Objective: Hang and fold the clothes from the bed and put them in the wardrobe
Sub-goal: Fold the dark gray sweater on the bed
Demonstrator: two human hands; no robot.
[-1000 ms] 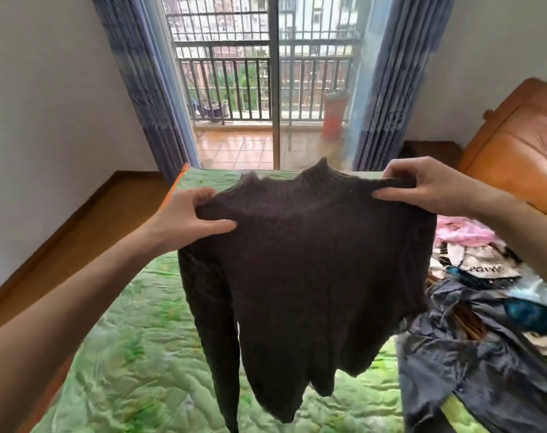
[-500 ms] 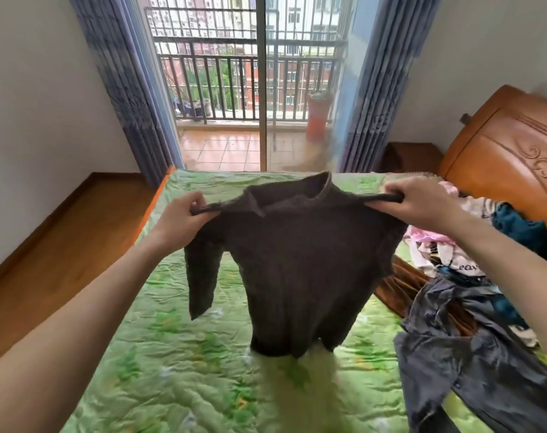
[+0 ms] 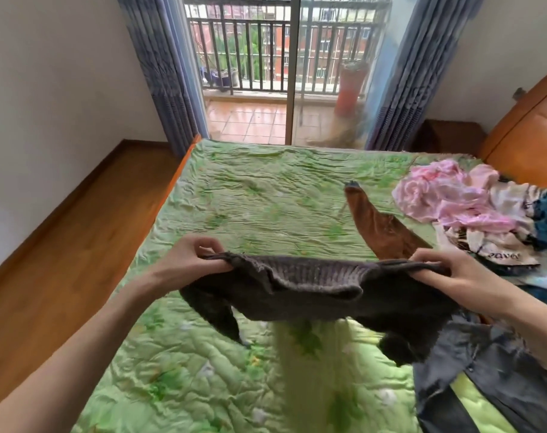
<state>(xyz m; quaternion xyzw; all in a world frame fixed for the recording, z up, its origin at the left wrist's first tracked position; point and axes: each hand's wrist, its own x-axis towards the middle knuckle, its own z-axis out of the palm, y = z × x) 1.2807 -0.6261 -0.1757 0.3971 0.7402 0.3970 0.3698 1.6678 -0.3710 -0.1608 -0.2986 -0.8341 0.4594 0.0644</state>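
Note:
A dark grey knitted sweater (image 3: 315, 292) hangs low over the green quilted bed (image 3: 259, 201), stretched between both hands at its shoulders. My left hand (image 3: 191, 260) pinches the left shoulder and my right hand (image 3: 444, 273) grips the right shoulder. The ribbed collar faces up toward me; the body and a sleeve dangle beneath, blurred. A pile of clothes lies on the right: a pink garment (image 3: 447, 195), a brown garment (image 3: 381, 226), a printed white top (image 3: 497, 248) and a dark grey-blue garment (image 3: 497, 379).
The wooden headboard (image 3: 528, 142) stands at the right. A wood floor (image 3: 62, 245) runs along the bed's left side beside a white wall. Blue curtains (image 3: 159, 73) frame a glass balcony door (image 3: 291, 70) beyond the bed.
Both hands have dropped the sweater from chest height down close to the bed, and my view has tilted down. The sweater's body now falls beneath the collar instead of hanging full length.

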